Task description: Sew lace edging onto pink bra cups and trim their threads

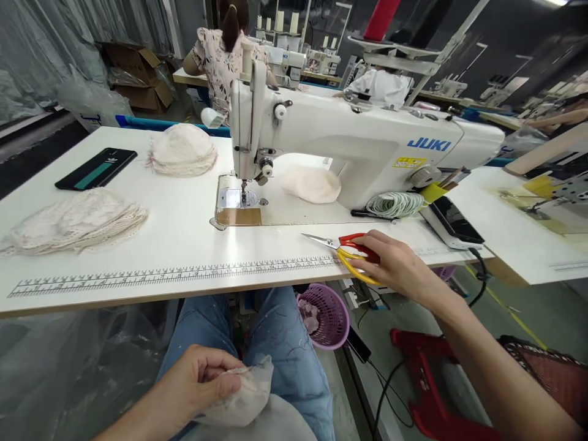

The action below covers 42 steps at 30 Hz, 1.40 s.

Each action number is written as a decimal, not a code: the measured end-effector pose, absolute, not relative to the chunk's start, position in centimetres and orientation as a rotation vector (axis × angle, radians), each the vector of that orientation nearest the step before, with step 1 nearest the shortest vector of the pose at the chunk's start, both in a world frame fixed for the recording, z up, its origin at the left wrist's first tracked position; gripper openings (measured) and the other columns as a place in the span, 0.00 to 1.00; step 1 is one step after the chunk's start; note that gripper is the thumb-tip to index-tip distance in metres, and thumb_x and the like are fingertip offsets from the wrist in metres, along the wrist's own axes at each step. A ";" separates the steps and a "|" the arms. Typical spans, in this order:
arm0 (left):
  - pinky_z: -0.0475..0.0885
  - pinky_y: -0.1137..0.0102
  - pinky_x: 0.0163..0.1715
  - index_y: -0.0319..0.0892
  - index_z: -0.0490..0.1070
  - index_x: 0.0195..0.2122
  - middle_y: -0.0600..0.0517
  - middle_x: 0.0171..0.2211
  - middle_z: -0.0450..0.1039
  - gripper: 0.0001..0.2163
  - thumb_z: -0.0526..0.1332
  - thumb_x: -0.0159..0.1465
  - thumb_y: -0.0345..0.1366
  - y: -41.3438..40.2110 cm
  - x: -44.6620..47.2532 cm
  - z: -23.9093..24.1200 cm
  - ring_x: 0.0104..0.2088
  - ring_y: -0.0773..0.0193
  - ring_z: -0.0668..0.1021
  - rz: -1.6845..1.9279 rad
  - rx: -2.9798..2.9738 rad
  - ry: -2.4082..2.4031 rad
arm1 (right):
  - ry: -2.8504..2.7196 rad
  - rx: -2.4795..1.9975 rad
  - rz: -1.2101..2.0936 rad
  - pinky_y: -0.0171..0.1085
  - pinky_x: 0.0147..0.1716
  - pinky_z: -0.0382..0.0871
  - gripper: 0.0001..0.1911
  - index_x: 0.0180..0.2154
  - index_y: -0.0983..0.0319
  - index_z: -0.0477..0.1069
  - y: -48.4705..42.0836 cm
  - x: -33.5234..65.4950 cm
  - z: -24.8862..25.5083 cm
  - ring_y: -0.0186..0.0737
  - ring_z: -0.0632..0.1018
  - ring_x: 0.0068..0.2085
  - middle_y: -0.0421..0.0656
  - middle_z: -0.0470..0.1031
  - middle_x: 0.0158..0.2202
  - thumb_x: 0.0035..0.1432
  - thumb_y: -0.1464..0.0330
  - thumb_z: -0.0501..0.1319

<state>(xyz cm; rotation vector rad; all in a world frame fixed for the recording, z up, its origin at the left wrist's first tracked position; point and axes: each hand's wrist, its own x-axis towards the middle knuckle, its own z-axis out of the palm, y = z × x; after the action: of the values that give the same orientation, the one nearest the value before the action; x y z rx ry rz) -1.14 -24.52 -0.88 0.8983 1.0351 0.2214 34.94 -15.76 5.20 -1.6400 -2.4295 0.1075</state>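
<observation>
Head view. Landmark: white JUKI sewing machine (367,131).

Scissors (334,243), one red and one yellow handle: placed in front of the sewing machine, at the near edge of the white tabletop (184,211), blades pointed leftward. Right hand (390,260): curled at both handle loops; whether the grip is fully closed cannot be told.

Sheer whitish fabric piece (250,395): held over the lap, below and in front of the sewing machine. Left hand (206,383): closed, fabric pinched between thumb and fingers.

Lace-edged fabric stack (76,223), fanned, and rounded fabric stack (184,152): laid left of the sewing machine. Cream fabric piece (315,184): laid under its arm. Purple basket (339,315): placed below its front.

Risks, as judged: scissors could be knocked to the floor, the loops being set at the edge; sheer fabric could be snagged if drawn across the blade tips, or creased by too tight a pinch; the fanned stack could be disordered if brushed.
</observation>
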 end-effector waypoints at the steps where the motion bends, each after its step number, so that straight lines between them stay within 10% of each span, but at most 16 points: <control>1: 0.66 0.72 0.31 0.37 0.78 0.35 0.47 0.31 0.80 0.25 0.67 0.49 0.55 -24.7 -1.3 -1.1 0.30 0.60 0.76 0.247 0.893 1.029 | -2.457 -1.658 0.068 0.39 0.33 0.67 0.16 0.43 0.64 0.68 -14.8 35.7 4.9 0.44 0.73 0.35 0.50 0.70 0.39 0.62 0.59 0.52; 8: 0.57 0.74 0.24 0.37 0.70 0.47 0.56 0.20 0.67 0.28 0.63 0.54 0.55 -25.0 -2.2 -3.5 0.22 0.69 0.64 0.323 0.960 1.050 | -2.367 -1.722 -0.173 0.45 0.37 0.68 0.16 0.43 0.65 0.69 -16.7 31.7 4.6 0.49 0.74 0.39 0.53 0.72 0.39 0.65 0.63 0.48; 15: 0.47 0.73 0.21 0.34 0.54 0.59 0.64 0.17 0.51 0.37 0.62 0.55 0.54 -24.4 -1.5 -2.6 0.20 0.70 0.53 0.335 1.049 1.000 | -2.502 -1.138 0.985 0.35 0.34 0.64 0.11 0.37 0.62 0.71 -23.6 18.3 2.1 0.38 0.73 0.36 0.44 0.73 0.33 0.63 0.62 0.55; 24: 0.49 0.73 0.22 0.31 0.59 0.56 0.63 0.17 0.51 0.37 0.62 0.54 0.55 -24.8 -3.1 -2.6 0.22 0.69 0.55 0.348 1.006 1.033 | -1.713 -1.180 1.748 0.32 0.29 0.62 0.20 0.32 0.65 0.70 -22.5 17.4 -0.9 0.32 0.69 0.28 0.40 0.69 0.26 0.59 0.53 0.55; 42: 0.60 0.74 0.25 0.36 0.76 0.31 0.52 0.21 0.68 0.22 0.62 0.54 0.54 -24.8 -3.1 -2.8 0.23 0.67 0.66 0.396 0.973 1.007 | -1.518 -1.203 1.954 0.31 0.27 0.57 0.21 0.27 0.65 0.69 -23.4 17.0 -1.7 0.29 0.63 0.26 0.37 0.64 0.23 0.52 0.52 0.62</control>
<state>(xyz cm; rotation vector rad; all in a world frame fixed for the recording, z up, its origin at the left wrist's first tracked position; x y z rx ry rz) -3.14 -24.85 -2.83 0.9727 1.0068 0.3965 17.02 -23.40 -1.73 -1.2030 -1.5181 1.9539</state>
